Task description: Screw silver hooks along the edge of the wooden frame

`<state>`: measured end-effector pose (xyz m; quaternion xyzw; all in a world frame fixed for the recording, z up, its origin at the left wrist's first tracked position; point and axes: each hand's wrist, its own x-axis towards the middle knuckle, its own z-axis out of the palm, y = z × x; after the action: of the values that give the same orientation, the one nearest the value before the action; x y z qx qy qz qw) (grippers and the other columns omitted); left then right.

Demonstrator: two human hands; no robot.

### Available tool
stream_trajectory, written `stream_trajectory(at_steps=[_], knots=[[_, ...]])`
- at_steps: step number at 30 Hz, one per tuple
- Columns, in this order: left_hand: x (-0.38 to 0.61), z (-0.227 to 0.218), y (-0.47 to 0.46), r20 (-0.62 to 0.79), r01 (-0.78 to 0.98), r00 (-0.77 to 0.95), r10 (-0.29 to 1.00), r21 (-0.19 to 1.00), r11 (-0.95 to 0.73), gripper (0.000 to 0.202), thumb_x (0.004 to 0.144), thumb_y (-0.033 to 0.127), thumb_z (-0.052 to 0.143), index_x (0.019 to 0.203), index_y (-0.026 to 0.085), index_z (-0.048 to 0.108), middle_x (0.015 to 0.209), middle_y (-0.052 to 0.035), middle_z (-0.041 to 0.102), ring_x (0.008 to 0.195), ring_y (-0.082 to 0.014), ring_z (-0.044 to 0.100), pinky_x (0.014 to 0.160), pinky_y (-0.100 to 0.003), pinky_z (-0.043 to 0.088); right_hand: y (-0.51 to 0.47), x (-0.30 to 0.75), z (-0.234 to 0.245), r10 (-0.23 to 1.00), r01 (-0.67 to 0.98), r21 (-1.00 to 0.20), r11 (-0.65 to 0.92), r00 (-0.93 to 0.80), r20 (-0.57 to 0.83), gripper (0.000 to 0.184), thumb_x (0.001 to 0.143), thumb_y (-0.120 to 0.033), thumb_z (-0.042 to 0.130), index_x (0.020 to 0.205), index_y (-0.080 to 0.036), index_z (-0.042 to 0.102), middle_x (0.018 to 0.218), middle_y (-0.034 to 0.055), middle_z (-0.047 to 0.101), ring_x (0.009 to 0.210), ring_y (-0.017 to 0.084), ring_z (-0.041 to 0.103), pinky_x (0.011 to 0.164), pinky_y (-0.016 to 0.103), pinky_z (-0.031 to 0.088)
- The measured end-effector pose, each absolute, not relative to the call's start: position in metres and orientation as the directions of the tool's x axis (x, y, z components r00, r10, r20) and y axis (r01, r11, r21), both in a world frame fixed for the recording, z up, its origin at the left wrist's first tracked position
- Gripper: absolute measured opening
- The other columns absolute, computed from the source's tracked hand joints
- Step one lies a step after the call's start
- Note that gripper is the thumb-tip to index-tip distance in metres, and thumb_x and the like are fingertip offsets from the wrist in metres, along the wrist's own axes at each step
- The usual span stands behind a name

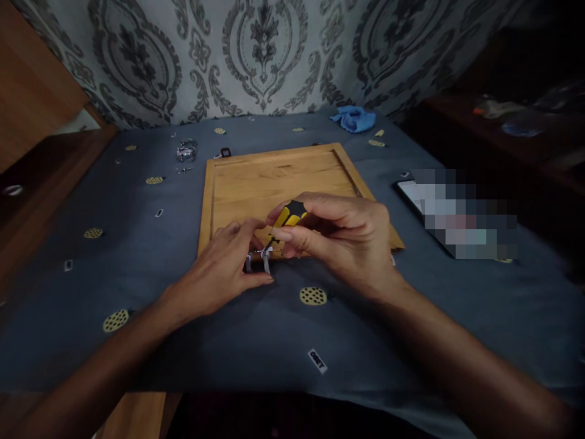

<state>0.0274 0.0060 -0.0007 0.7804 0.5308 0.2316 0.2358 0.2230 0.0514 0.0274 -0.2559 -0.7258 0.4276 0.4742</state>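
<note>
My right hand (350, 238) grips a short screwdriver (289, 216) with a yellow and black handle, its shaft angled down to the left. The tip meets a silver metal hinge (265, 262) at the near edge of a wooden cabinet door (278, 177). My left hand (228, 259) holds that hinge, thumb below and fingers above. The fingers partly cover the hinge, and I cannot make out the screw under the tip. The door lies flat on the dark cloth, its raised frame facing up.
More metal hinges (186, 150) and small screws (185, 170) lie at the back left of the pineapple-print cloth (178, 360). A blue rag (354, 119) sits at the back right. A phone (441, 216), partly blurred out, lies to the right. A patterned curtain (311, 55) hangs behind.
</note>
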Motion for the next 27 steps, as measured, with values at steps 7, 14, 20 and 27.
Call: stream_trajectory(at_steps=[7,14,20,27], knots=[[0.0283,-0.0011,0.0062,0.108,0.744,0.337,0.935,0.578,-0.335,0.044,0.081,0.026,0.083,0.116,0.025,0.057,0.110,-0.0036,0.066,0.108,-0.0291,0.064,0.097,-0.047,0.048,0.0504,0.2187,0.0240,0.775,-0.056,-0.856,0.514,-0.396,0.492,0.021,0.084,-0.035,0.082,0.083,-0.016,0.073,0.073,-0.0018,0.068,0.051,0.007,0.062,0.048,0.018,0.052],[0.0282,-0.0007,0.0060,0.130,0.746,0.335,0.933,0.569,-0.347,0.051,0.079,0.026,0.085,0.120,0.026,0.055,0.114,-0.0040,0.065,0.109,-0.0290,0.063,0.097,-0.047,0.050,0.0497,0.2181,0.0239,0.764,-0.043,-0.841,0.539,-0.396,0.509,0.023,0.086,-0.040,0.080,0.084,-0.018,0.074,0.069,-0.0029,0.066,0.051,0.008,0.061,0.049,0.020,0.051],[0.0279,-0.0006,0.0057,0.119,0.752,0.337,0.934,0.563,-0.343,0.056,0.079,0.026,0.085,0.125,0.026,0.054,0.112,-0.0032,0.066,0.108,-0.0288,0.064,0.097,-0.046,0.050,0.0512,0.2164,0.0240,0.749,-0.038,-0.829,0.558,-0.406,0.523,0.024,0.088,-0.039,0.078,0.082,-0.017,0.072,0.067,-0.0034,0.064,0.050,0.007,0.061,0.047,0.019,0.050],[0.0264,-0.0025,0.0056,0.147,0.738,0.342,0.928,0.569,-0.363,0.061,0.079,0.024,0.084,0.130,0.027,0.050,0.109,-0.0023,0.068,0.109,-0.0293,0.066,0.098,-0.047,0.050,0.0455,0.2208,0.0263,0.601,0.108,-0.613,0.783,-0.386,0.699,0.019,0.093,-0.026,0.073,0.076,-0.019,0.067,0.077,0.0011,0.070,0.067,0.012,0.066,0.064,0.026,0.055]])
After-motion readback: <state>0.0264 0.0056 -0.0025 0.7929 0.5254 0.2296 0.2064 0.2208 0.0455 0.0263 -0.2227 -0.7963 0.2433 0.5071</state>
